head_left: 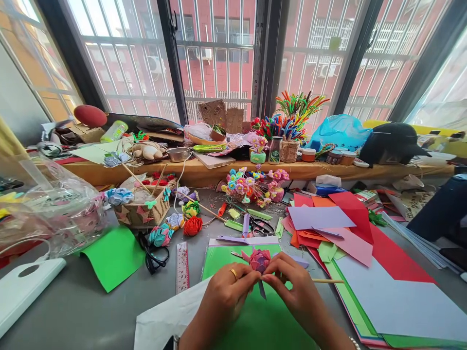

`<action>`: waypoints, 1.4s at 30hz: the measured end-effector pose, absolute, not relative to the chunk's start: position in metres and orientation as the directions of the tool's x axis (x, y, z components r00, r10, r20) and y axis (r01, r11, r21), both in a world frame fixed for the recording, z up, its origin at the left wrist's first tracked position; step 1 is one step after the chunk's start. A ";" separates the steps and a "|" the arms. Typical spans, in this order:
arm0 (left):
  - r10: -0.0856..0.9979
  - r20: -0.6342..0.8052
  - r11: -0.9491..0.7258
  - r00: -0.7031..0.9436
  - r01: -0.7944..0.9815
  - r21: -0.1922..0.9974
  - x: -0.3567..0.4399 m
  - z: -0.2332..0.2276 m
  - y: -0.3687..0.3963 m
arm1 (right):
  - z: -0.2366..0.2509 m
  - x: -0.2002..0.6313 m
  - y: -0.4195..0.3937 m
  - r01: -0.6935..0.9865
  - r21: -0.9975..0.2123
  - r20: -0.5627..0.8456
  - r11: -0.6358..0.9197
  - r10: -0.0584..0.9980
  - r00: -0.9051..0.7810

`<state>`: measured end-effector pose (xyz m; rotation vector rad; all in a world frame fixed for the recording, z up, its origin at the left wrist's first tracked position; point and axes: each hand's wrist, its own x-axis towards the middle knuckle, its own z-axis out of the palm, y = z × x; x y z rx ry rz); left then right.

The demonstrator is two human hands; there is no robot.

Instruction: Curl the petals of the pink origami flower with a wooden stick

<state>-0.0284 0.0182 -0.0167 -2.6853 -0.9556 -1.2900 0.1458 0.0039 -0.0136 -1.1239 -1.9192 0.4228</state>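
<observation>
A pink and purple paper flower (pixel 260 261) is pinched between both hands, above a green sheet (pixel 268 321). My left hand (pixel 230 287) is closed on the flower's left lower side, thumb and forefinger together, a ring on one finger. From the right, my right hand (pixel 292 282) pinches its lower edge with thumb and fingertips. A narrow dark strip (pixel 262 290) hangs below the flower between the hands. Past the right hand pokes a thin wooden stick (pixel 328 281); its other end is hidden. A pointed metal tip shows left of the flower.
A ruler (pixel 183 267) and black-handled scissors (pixel 260 224) lie nearby. Coloured paper (pixel 386 291) is stacked at right. Finished paper flowers (pixel 192 225) sit by a basket (pixel 142 211) at left. Behind, a crowded ledge (pixel 204 172) runs below the windows.
</observation>
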 end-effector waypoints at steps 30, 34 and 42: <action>0.313 0.754 -0.864 0.578 0.502 -0.026 -0.026 -0.005 0.012 | -0.005 0.154 0.003 0.550 -0.727 0.329 0.411 0.912 -0.246; 0.310 0.752 -0.861 0.582 0.507 -0.037 -0.027 -0.005 0.013 | -0.004 0.155 0.002 0.556 -0.716 0.340 0.423 0.906 -0.252; 0.318 0.759 -0.845 0.568 0.533 -0.045 -0.027 -0.005 0.011 | 0.003 0.155 -0.001 0.546 -0.705 0.361 0.454 0.891 -0.275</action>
